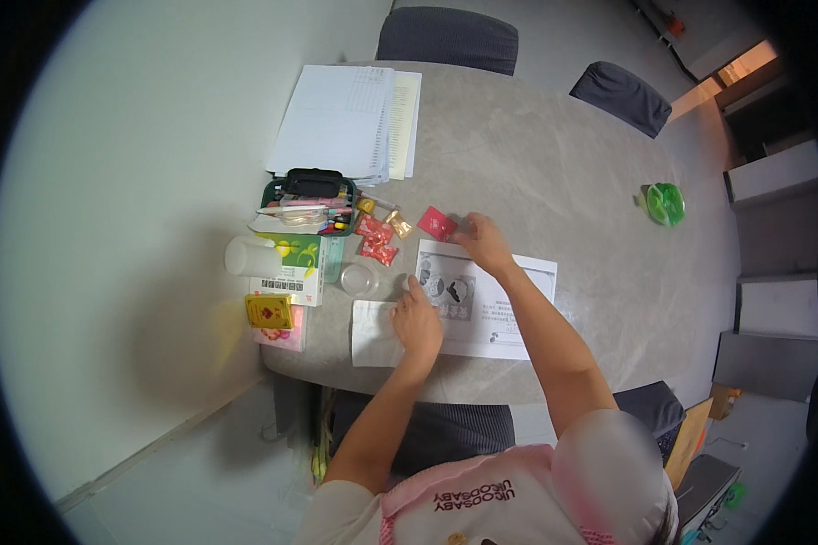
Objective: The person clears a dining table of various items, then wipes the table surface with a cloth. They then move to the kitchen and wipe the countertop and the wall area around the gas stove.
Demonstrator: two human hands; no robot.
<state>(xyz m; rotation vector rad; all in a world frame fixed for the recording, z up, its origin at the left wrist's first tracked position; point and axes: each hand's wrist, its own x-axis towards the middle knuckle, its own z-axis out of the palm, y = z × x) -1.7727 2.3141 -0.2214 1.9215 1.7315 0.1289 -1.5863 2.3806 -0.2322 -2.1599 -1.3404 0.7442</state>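
Note:
My left hand rests where a blank white paper meets a printed sheet. Its index finger points up the table; whether something small is under the fingertip cannot be made out. My right hand is over the upper edge of the printed sheet, its fingertips at the right side of a red square packet. Whether they pinch the packet is hidden. Left of the packet lie a gold-wrapped sweet and red wrapped packets. A clear round container stands left of my left hand.
Along the wall are a pen basket, a white cup, a green-and-white box and a yellow card box. A paper stack lies behind. A green bowl-like item sits far right. Chairs surround the table.

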